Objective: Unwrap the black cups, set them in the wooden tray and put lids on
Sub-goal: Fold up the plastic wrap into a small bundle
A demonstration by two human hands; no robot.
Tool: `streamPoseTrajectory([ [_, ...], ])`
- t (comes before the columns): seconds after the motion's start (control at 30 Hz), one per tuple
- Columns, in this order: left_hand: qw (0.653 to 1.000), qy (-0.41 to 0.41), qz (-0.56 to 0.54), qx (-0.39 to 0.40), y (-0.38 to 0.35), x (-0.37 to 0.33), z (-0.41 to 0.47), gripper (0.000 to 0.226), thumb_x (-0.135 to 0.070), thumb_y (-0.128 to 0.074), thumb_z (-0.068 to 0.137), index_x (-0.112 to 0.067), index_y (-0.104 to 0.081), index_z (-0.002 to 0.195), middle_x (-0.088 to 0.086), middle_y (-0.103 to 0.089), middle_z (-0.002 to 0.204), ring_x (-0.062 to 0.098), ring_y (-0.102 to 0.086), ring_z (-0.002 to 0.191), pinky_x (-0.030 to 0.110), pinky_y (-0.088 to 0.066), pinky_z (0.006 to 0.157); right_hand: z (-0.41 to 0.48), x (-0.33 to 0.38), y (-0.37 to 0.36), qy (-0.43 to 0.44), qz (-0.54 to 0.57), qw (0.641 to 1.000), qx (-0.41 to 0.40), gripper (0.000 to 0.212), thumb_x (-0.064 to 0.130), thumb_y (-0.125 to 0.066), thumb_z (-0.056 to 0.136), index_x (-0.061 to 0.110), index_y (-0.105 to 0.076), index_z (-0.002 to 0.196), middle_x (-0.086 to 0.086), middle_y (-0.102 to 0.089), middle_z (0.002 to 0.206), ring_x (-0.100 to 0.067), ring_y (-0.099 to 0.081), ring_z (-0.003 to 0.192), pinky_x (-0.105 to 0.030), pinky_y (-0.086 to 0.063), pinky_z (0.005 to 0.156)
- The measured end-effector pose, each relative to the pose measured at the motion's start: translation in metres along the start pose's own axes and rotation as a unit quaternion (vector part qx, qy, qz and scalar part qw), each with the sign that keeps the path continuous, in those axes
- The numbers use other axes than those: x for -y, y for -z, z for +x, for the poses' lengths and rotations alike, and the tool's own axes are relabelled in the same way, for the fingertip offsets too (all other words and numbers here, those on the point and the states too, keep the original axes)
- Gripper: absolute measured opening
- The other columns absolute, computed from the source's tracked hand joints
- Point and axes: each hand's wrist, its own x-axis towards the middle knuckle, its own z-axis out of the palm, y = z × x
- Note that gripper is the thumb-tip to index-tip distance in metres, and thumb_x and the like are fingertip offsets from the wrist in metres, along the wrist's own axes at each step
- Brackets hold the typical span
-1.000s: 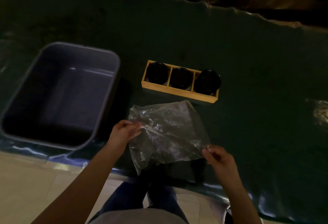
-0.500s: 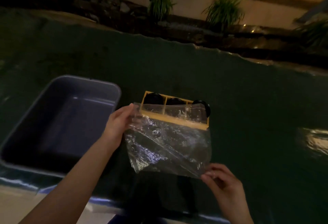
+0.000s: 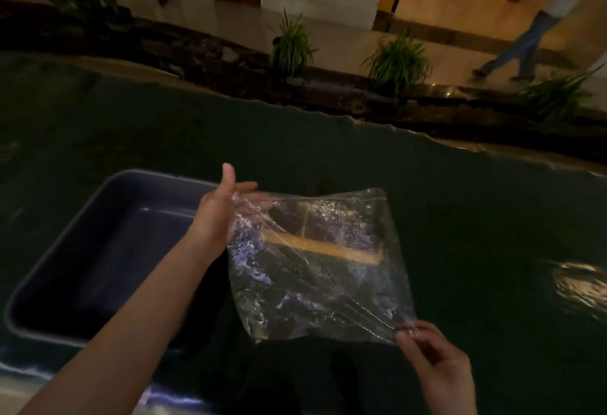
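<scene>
A clear plastic sheet [image 3: 325, 283] is stretched flat between my hands above the dark green table. My left hand [image 3: 220, 207] holds its far left corner, thumb up and fingers partly spread. My right hand [image 3: 433, 358] pinches its near right corner. Through the sheet I see the wooden tray [image 3: 322, 247] as a yellow strip with a divider. The black cups [image 3: 285, 217] in it show only as dark blurred shapes behind the plastic; I cannot make out lids.
A large grey plastic tub [image 3: 98, 250] stands at the left, touching my left forearm's line. Crumpled clear wrap [image 3: 581, 286] lies at the right edge. Beyond the table's far edge are potted plants and a person walking at top right.
The camera has tilted up, showing the floor and plants. Both hands have raised and spread the plastic sheet, which now covers the view of the tray and cups.
</scene>
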Motion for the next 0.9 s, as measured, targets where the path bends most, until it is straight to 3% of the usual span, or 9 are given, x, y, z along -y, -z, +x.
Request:
streamPoseTrajectory([
  [0.1, 0.987, 0.038, -0.126, 0.097, 0.004, 0.005, -0.01, 0.118, -0.094, -0.045, 0.066, 0.001, -0.054, 0.134, 0.029, -0.066, 0.13, 0.042, -0.063, 0.123, 0.058, -0.046, 0.102, 0.001, 0.005, -0.006, 0.003, 0.001, 1.0, -0.031, 0.025, -0.019, -0.074, 0.077, 0.005, -0.078, 0.073, 0.009, -0.079, 0.087, 0.0, -0.074, 0.079, -0.006, -0.054, 0.074],
  [0.2, 0.964, 0.027, -0.234, 0.124, 0.015, 0.018, -0.018, 0.122, -0.093, -0.054, 0.064, 0.004, -0.05, 0.139, 0.031, -0.06, 0.136, 0.046, -0.058, 0.128, 0.061, -0.043, 0.107, 0.001, 0.01, -0.012, -0.009, 0.006, 0.999, -0.05, 0.02, -0.01, -0.076, 0.08, 0.009, -0.079, 0.077, 0.009, -0.079, 0.089, 0.0, -0.074, 0.08, -0.007, -0.055, 0.076],
  [0.27, 0.977, 0.002, -0.174, 0.122, 0.017, 0.024, -0.023, 0.108, -0.085, -0.062, 0.068, -0.001, -0.055, 0.136, 0.027, -0.064, 0.132, 0.041, -0.063, 0.123, 0.057, -0.048, 0.102, 0.0, 0.014, -0.015, -0.014, -0.002, 0.999, -0.053, 0.016, -0.004, -0.076, 0.082, 0.011, -0.079, 0.078, 0.011, -0.077, 0.093, -0.002, -0.074, 0.084, -0.017, -0.058, 0.078],
  [0.43, 0.995, -0.098, 0.019, 0.013, 0.007, 0.02, -0.026, 0.021, -0.03, -0.066, 0.094, -0.013, -0.076, 0.102, 0.022, -0.074, 0.111, 0.034, -0.074, 0.095, 0.04, -0.064, 0.077, -0.004, 0.021, -0.02, 0.004, -0.044, 0.999, -0.021, 0.02, -0.006, -0.077, 0.08, 0.014, -0.077, 0.08, 0.014, -0.076, 0.097, -0.001, -0.073, 0.086, -0.025, -0.061, 0.079],
  [0.6, 0.983, -0.159, 0.073, -0.051, -0.005, 0.006, -0.024, 0.021, -0.017, -0.055, 0.103, -0.019, -0.073, 0.093, 0.023, -0.073, 0.095, 0.034, -0.069, 0.081, 0.055, -0.058, 0.082, -0.005, 0.03, -0.024, -0.019, -0.054, 0.998, 0.025, 0.021, -0.003, -0.078, 0.08, 0.017, -0.079, 0.08, 0.004, -0.077, 0.098, -0.011, -0.074, 0.094, -0.032, -0.056, 0.084],
  [0.67, 0.983, -0.161, 0.073, -0.046, -0.006, 0.0, -0.023, 0.019, -0.018, -0.051, 0.104, -0.014, -0.069, 0.097, 0.031, -0.067, 0.099, 0.037, -0.063, 0.084, 0.067, -0.052, 0.086, -0.002, 0.042, -0.023, -0.054, -0.008, 0.998, 0.04, 0.015, 0.018, -0.078, 0.082, 0.023, -0.078, 0.096, 0.008, -0.077, 0.104, -0.015, -0.073, 0.101, -0.029, -0.054, 0.085],
  [0.77, 0.983, -0.165, 0.076, -0.02, -0.006, -0.007, -0.023, 0.018, -0.017, -0.05, 0.105, -0.012, -0.066, 0.099, 0.02, -0.067, 0.094, 0.037, -0.061, 0.085, 0.062, -0.052, 0.086, 0.02, 0.059, -0.013, -0.101, 0.057, 0.992, 0.053, 0.083, 0.073, -0.079, 0.064, 0.041, -0.057, 0.137, 0.022, -0.062, 0.137, -0.011, -0.063, 0.123, -0.042, -0.051, 0.103],
  [0.83, 0.984, -0.167, 0.068, -0.008, -0.008, -0.011, -0.023, 0.019, -0.014, -0.049, 0.105, -0.015, -0.067, 0.097, 0.011, -0.072, 0.09, 0.033, -0.067, 0.084, 0.051, -0.056, 0.084, 0.043, 0.075, -0.01, -0.134, 0.1, 0.982, 0.093, 0.114, 0.083, -0.08, 0.05, 0.053, -0.036, 0.15, 0.017, -0.042, 0.155, -0.018, -0.048, 0.139, -0.056, -0.036, 0.118],
  [0.9, 0.983, -0.17, 0.069, 0.003, -0.011, -0.015, -0.024, 0.02, -0.013, -0.049, 0.105, -0.017, -0.066, 0.096, 0.008, -0.073, 0.09, 0.029, -0.069, 0.084, 0.047, -0.057, 0.082, 0.065, 0.089, -0.012, -0.145, 0.165, 0.965, 0.147, 0.118, 0.077, -0.085, 0.053, 0.056, -0.027, 0.154, 0.01, -0.04, 0.162, -0.024, -0.048, 0.142, -0.059, -0.032, 0.12],
])
